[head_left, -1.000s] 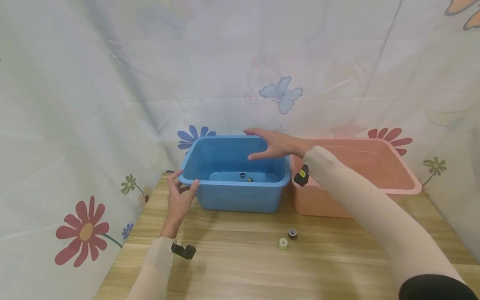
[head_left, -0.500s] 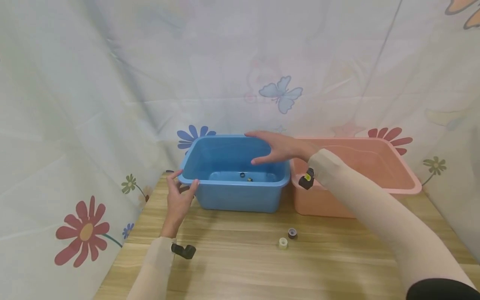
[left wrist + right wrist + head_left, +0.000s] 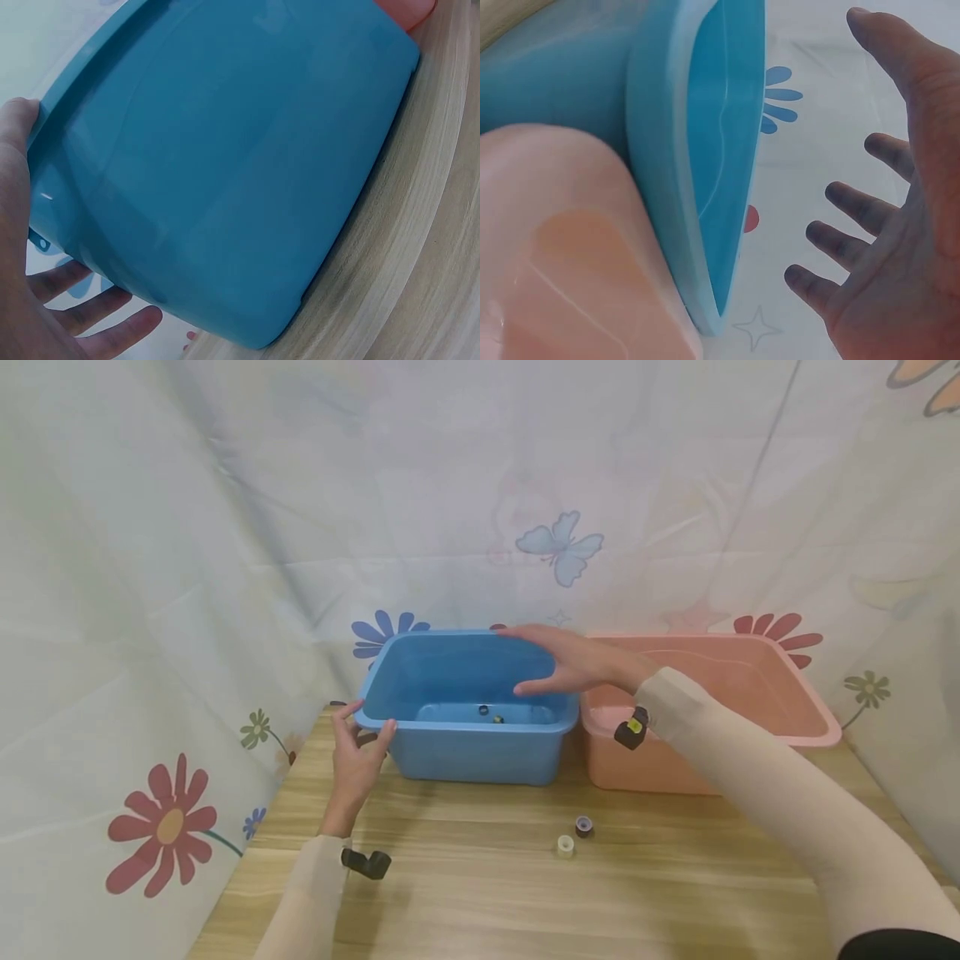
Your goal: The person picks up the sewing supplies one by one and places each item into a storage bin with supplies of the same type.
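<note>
Pale backdrop cloth (image 3: 240,560) printed with flowers and a blue butterfly (image 3: 562,547) hangs behind a wood-grain table (image 3: 457,877). From the head camera, the blue tub (image 3: 480,756) stands on it, left of the pink tub (image 3: 645,768). Two small pieces (image 3: 483,710) lie on the blue tub's floor; nearer the person, a white piece (image 3: 566,846) and a dark piece (image 3: 583,826) sit side by side on the table. The left hand (image 3: 357,768) grips the blue tub's near left corner, and the right hand (image 3: 573,660), spread wide and holding nothing, is over that tub's right side.

In the left wrist view, the thumb lies against the blue rim while other fingers are spread below it.

The right wrist view shows all five fingers apart, clear of both tubs.
</note>
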The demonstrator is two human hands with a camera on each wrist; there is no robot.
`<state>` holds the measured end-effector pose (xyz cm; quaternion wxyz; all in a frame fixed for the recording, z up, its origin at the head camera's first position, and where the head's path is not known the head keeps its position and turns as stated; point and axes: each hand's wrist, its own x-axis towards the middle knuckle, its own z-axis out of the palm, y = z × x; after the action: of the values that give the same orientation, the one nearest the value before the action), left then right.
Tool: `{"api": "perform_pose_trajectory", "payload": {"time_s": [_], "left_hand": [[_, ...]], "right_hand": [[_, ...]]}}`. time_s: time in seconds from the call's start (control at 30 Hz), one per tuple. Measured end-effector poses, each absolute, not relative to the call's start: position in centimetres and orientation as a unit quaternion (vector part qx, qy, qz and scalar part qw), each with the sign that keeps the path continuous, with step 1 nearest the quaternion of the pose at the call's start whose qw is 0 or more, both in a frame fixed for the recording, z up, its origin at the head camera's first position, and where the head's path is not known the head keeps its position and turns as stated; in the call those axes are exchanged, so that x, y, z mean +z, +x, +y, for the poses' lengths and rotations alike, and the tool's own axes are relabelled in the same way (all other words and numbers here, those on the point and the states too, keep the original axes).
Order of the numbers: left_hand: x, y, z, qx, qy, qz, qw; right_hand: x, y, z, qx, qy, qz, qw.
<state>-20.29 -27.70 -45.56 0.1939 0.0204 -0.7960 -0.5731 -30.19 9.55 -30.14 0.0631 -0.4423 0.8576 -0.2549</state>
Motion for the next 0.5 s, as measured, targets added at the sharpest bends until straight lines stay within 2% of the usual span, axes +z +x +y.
{"api": "perform_pose_trajectory", "payload": {"time_s": [0.5], "left_hand": [[-45.2, -20.1, -27.7, -0.579, 0.024, -0.794, 0.181]], "right_hand": [[-30.5, -28.6, 10.9, -0.238, -0.435, 0.868, 0.04]]}}
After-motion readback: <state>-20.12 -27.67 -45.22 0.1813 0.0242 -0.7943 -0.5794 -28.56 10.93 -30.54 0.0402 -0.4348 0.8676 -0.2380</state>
